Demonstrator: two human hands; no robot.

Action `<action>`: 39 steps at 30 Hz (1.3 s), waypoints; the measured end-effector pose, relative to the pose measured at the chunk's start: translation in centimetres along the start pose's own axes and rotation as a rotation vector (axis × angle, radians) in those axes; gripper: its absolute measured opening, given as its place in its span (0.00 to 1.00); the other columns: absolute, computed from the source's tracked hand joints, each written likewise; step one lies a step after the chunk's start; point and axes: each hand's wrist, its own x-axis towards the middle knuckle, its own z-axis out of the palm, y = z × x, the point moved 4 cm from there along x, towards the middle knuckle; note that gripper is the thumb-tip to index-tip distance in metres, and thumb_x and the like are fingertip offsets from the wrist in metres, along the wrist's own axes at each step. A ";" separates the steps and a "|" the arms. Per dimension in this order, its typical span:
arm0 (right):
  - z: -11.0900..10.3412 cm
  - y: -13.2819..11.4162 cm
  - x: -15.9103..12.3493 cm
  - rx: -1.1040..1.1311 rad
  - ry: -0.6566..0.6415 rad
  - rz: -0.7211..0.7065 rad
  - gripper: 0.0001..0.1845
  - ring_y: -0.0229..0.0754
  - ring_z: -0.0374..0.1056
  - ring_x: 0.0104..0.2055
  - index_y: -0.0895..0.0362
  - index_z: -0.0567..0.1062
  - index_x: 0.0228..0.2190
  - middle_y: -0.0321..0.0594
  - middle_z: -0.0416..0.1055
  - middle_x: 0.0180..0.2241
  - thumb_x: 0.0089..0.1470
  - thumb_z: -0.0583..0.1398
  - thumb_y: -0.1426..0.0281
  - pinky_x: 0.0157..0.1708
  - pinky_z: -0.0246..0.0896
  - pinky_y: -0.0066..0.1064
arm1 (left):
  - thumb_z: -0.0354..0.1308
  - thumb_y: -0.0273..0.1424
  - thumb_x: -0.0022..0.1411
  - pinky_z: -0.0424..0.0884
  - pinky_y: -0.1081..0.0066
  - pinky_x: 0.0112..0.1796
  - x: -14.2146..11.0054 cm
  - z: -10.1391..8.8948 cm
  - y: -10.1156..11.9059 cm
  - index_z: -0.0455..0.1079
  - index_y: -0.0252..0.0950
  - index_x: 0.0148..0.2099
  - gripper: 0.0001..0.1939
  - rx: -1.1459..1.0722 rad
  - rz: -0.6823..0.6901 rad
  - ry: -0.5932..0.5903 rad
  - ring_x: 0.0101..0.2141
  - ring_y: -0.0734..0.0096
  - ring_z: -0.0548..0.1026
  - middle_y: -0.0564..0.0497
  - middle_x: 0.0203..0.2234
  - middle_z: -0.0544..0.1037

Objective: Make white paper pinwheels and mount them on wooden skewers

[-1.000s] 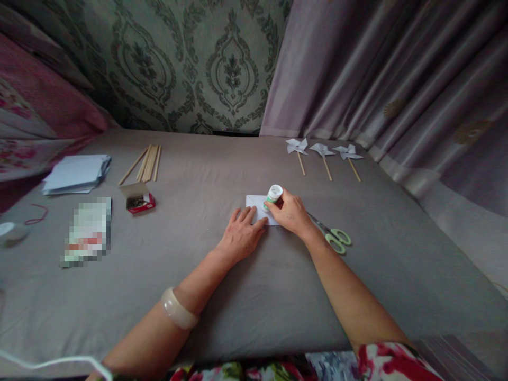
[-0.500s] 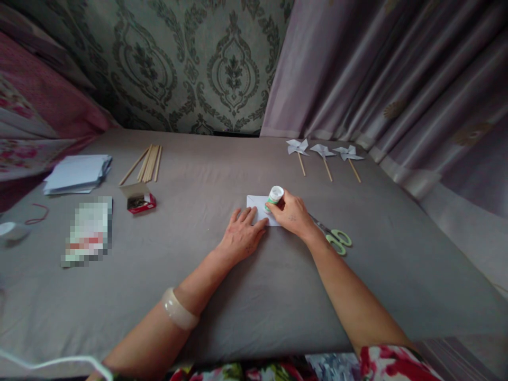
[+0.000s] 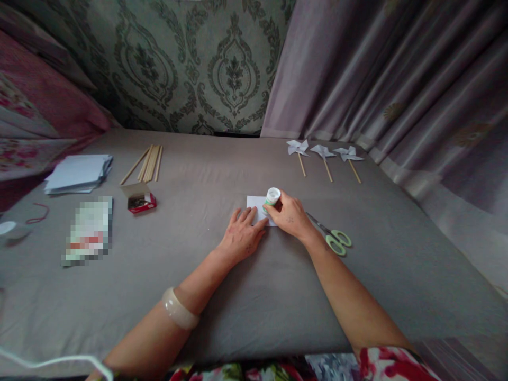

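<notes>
A white glue stick (image 3: 272, 197) with a green label is in my right hand (image 3: 291, 216), fingers wrapped round it. Its lower end is down at a small piece of white paper (image 3: 256, 202) on the table; my fingers hide the tip. My left hand (image 3: 242, 233) lies on the paper's left and near side, fingers spread, with no object in its grasp. Just right of my right hand lie scissors (image 3: 330, 233) with light green handles, blades pointing toward the paper.
Three paper pinwheels (image 3: 323, 152) on sticks lie at the back right. Wooden sticks (image 3: 150, 163), a paper stack (image 3: 77, 173), an open red box (image 3: 141, 202) of small metal pieces and a blurred packet (image 3: 89, 230) lie left. A white cable (image 3: 55, 362) crosses the near left corner.
My right hand has shifted slightly left and down across the paper with the glue stick in it. More of the scissors' blades shows. My left hand stays in place.
</notes>
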 end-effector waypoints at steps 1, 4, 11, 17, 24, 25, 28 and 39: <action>0.1 -0.2 0.0 0.001 -0.009 -0.012 0.09 0.43 0.69 0.29 0.58 0.70 0.33 0.43 0.74 0.28 0.50 0.59 0.66 0.30 0.59 0.30 | 0.45 0.34 0.67 0.54 0.49 0.56 0.0 0.0 0.0 0.66 0.43 0.56 0.17 -0.005 -0.003 -0.001 0.57 0.54 0.63 0.40 0.56 0.66; 0.6 -0.2 0.4 0.009 -0.012 -0.025 0.09 0.42 0.69 0.28 0.58 0.70 0.34 0.42 0.74 0.28 0.50 0.59 0.66 0.30 0.59 0.30 | 0.46 0.34 0.66 0.54 0.49 0.56 0.1 0.0 0.0 0.66 0.43 0.55 0.17 -0.024 -0.005 0.009 0.56 0.55 0.63 0.40 0.56 0.65; 0.1 0.7 0.3 0.001 0.021 0.015 0.10 0.43 0.69 0.28 0.57 0.71 0.33 0.42 0.74 0.27 0.49 0.60 0.65 0.30 0.60 0.30 | 0.46 0.34 0.66 0.55 0.50 0.56 0.1 -0.3 0.0 0.66 0.44 0.55 0.17 -0.040 -0.008 0.003 0.54 0.58 0.65 0.42 0.50 0.67; 0.2 -0.3 0.1 0.008 -0.014 -0.017 0.09 0.43 0.70 0.29 0.57 0.70 0.34 0.43 0.75 0.29 0.50 0.59 0.66 0.31 0.60 0.31 | 0.46 0.34 0.66 0.54 0.49 0.56 0.2 -0.1 0.0 0.66 0.43 0.55 0.17 -0.040 -0.002 0.014 0.55 0.56 0.64 0.40 0.51 0.67; 0.4 0.9 0.6 0.170 0.102 0.076 0.10 0.43 0.70 0.29 0.57 0.71 0.31 0.42 0.75 0.27 0.47 0.61 0.64 0.33 0.63 0.33 | 0.46 0.34 0.66 0.55 0.48 0.55 0.0 -0.2 0.0 0.67 0.44 0.55 0.17 -0.024 -0.002 0.023 0.55 0.55 0.64 0.41 0.52 0.68; 0.1 1.3 0.5 0.253 0.139 0.119 0.11 0.42 0.70 0.28 0.57 0.71 0.31 0.41 0.74 0.27 0.46 0.62 0.63 0.32 0.64 0.33 | 0.46 0.34 0.66 0.55 0.48 0.55 0.0 -0.1 -0.1 0.67 0.44 0.55 0.17 -0.020 -0.002 0.025 0.55 0.54 0.64 0.40 0.52 0.68; -1.5 2.1 0.2 0.598 0.292 0.257 0.15 0.38 0.68 0.25 0.58 0.71 0.31 0.37 0.73 0.26 0.45 0.63 0.60 0.26 0.65 0.30 | 0.48 0.35 0.65 0.55 0.48 0.54 0.0 -0.1 -0.2 0.70 0.43 0.52 0.16 -0.025 0.004 0.048 0.55 0.53 0.65 0.40 0.52 0.70; -5.3 4.6 -1.8 1.389 0.477 0.453 0.12 0.31 0.69 0.23 0.55 0.70 0.30 0.30 0.71 0.25 0.42 0.66 0.67 0.23 0.69 0.20 | 0.49 0.33 0.65 0.57 0.69 0.29 -0.7 -3.0 -0.8 0.56 0.36 0.15 0.25 -0.148 0.028 0.503 0.18 0.77 0.59 0.56 0.12 0.60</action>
